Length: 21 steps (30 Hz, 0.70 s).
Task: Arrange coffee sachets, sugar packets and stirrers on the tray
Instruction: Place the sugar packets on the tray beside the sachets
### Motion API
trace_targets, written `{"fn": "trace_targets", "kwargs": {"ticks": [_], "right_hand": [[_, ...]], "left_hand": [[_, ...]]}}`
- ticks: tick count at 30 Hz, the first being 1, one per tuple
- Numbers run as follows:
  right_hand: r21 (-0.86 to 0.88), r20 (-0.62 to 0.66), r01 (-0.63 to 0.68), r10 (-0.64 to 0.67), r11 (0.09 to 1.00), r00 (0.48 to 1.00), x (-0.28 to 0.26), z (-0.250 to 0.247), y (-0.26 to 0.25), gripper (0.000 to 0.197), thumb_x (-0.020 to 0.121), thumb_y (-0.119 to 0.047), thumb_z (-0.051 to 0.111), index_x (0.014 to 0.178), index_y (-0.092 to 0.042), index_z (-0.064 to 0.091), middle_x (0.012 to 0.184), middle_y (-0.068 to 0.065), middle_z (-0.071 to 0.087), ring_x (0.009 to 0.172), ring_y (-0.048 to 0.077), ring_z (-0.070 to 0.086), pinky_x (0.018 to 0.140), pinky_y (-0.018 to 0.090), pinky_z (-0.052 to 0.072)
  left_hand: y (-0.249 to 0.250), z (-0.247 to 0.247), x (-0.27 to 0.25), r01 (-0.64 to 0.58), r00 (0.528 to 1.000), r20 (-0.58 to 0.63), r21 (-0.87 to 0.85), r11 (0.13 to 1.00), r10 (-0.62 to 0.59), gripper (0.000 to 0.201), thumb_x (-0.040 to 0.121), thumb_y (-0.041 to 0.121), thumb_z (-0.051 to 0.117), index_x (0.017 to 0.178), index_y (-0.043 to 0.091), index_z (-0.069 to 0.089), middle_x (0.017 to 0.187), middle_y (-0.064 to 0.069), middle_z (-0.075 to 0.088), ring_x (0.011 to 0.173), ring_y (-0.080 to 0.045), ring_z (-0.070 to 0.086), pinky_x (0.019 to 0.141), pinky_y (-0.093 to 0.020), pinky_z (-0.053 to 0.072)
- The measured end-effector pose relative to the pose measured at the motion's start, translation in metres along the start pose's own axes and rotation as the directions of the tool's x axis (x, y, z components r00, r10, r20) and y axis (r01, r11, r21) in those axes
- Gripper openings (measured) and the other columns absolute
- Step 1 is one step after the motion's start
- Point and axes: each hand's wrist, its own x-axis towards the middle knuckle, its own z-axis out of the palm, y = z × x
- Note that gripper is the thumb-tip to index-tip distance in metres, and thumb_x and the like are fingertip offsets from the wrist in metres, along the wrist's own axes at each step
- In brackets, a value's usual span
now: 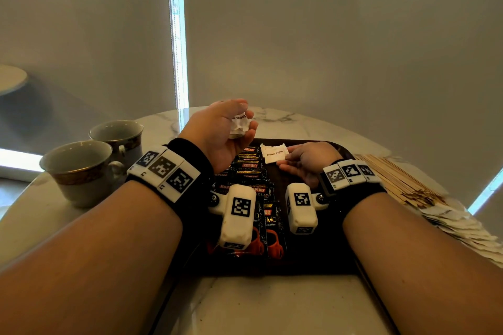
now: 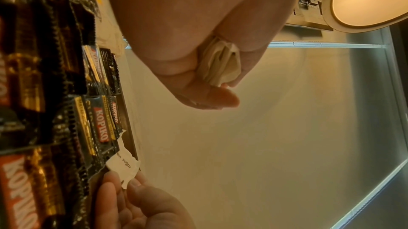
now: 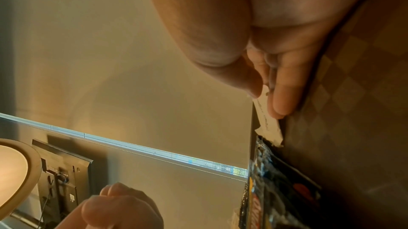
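Observation:
A dark tray point(image 1: 343, 253) lies in front of me on the marble table. Black Kopiko coffee sachets point(image 1: 249, 168) run in an overlapping row down its left half, also seen as coffee sachets point(image 2: 99, 124) in the left wrist view. My left hand point(image 1: 231, 122), raised above the tray's far left corner, grips a bunch of white brown sugar packets point(image 1: 241, 124), the sugar packets point(image 2: 220, 65) curled in its fingers. My right hand point(image 1: 288, 158) pinches one brown sugar packet point(image 1: 273, 153) by its edge at the tray's far end, beside the sachets; this sugar packet point(image 3: 267, 122) touches the tray.
Two cups point(image 1: 81, 168) stand left of the tray. A pile of wooden stirrers point(image 1: 400, 177) lies to the right, with several more white packets point(image 1: 462, 228) nearer me. The right half of the tray is bare.

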Motion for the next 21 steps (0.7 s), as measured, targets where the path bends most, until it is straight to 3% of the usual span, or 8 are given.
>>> {"fn": "trace_targets", "kwargs": {"ticks": [4,8,12,15,21], "right_hand": [[0.013,-0.012,0.008,-0.008,1.000,1.000,-0.0014,0.0026,0.0007,0.030,0.099,0.001,0.051,0.128,-0.001,0.060,0.119,0.021,0.066,0.097,0.021,0.070,0.055,0.020,0.057],[0.044,-0.027,0.011,-0.010,0.999,1.000,-0.0016,0.0027,0.0009,0.030,0.098,0.000,0.055,0.128,0.001,0.055,0.115,0.022,0.065,0.096,0.023,0.070,0.065,0.025,0.058],[0.051,-0.030,0.023,-0.022,0.998,0.999,-0.0034,0.0044,0.0002,0.031,0.098,-0.004,0.057,0.128,0.001,0.052,0.119,0.020,0.059,0.092,0.024,0.070,0.063,0.027,0.059],[0.080,-0.057,0.057,-0.053,0.995,0.997,-0.0025,0.0042,0.0006,0.033,0.098,-0.007,0.058,0.129,-0.001,0.049,0.107,0.016,0.056,0.084,0.026,0.070,0.061,0.028,0.058],[0.077,0.067,0.069,-0.074,0.995,0.995,-0.0086,0.0048,0.0009,0.013,0.101,-0.014,0.054,0.102,-0.002,0.060,0.089,0.015,0.061,0.083,0.027,0.066,0.069,0.030,0.058]], "left_hand": [[0.0003,-0.0005,-0.0003,-0.004,1.000,0.004,-0.003,1.000,0.004,0.007,0.100,0.013,0.061,0.106,0.010,0.062,0.094,-0.009,0.063,0.072,-0.019,0.066,0.051,-0.022,0.054],[-0.0004,-0.0008,0.0000,-0.005,1.000,0.005,-0.006,1.000,0.005,0.007,0.099,0.013,0.061,0.106,0.011,0.062,0.093,-0.009,0.063,0.071,-0.019,0.066,0.051,-0.022,0.054],[-0.0004,-0.0004,-0.0001,-0.005,1.000,0.003,-0.007,1.000,0.005,0.008,0.099,0.013,0.061,0.107,0.011,0.062,0.093,-0.009,0.064,0.069,-0.017,0.066,0.051,-0.022,0.054],[-0.0007,-0.0002,-0.0001,-0.004,1.000,-0.002,-0.011,1.000,0.004,0.009,0.099,0.012,0.061,0.108,0.010,0.062,0.092,-0.009,0.064,0.068,-0.017,0.066,0.051,-0.022,0.054],[-0.0001,0.0008,-0.0020,-0.005,1.000,-0.002,-0.012,1.000,0.005,0.008,0.100,0.012,0.060,0.108,0.010,0.061,0.092,-0.009,0.063,0.069,-0.017,0.065,0.051,-0.021,0.054]]}}
